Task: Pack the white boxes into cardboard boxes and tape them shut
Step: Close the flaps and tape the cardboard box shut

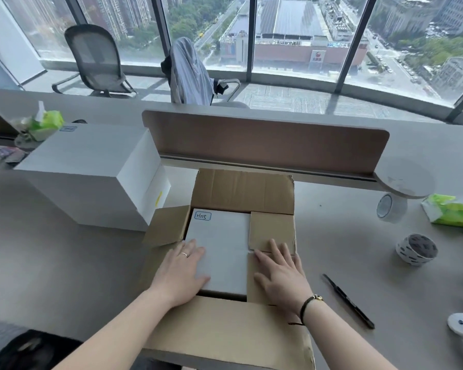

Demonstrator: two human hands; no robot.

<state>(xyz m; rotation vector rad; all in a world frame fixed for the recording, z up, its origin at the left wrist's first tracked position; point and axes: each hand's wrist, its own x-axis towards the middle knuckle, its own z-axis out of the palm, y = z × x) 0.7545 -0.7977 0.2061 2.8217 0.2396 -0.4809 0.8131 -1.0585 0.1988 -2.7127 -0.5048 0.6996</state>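
Lying flat in cardboard box [241, 190] — white box [222, 252], label far-left; both hands' fingers spread.

Bright daylight thru windows [292, 36]; soft shadows, fisheye edges, slight blur.

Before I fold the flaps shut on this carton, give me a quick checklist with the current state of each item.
1. White box seated inside the cardboard box: ok, it lies flat, label up.
2. Left hand off the contents: not ok, it rests flat on the white box.
3. Right hand clear of the flaps: not ok, it presses on the right side flap.
4. Far and near flaps free to fold: ok, both stand open.
5. Tape within reach: ok, a clear tape roll stands on the desk to the right.
6. Space left beneath the white box: cannot tell.
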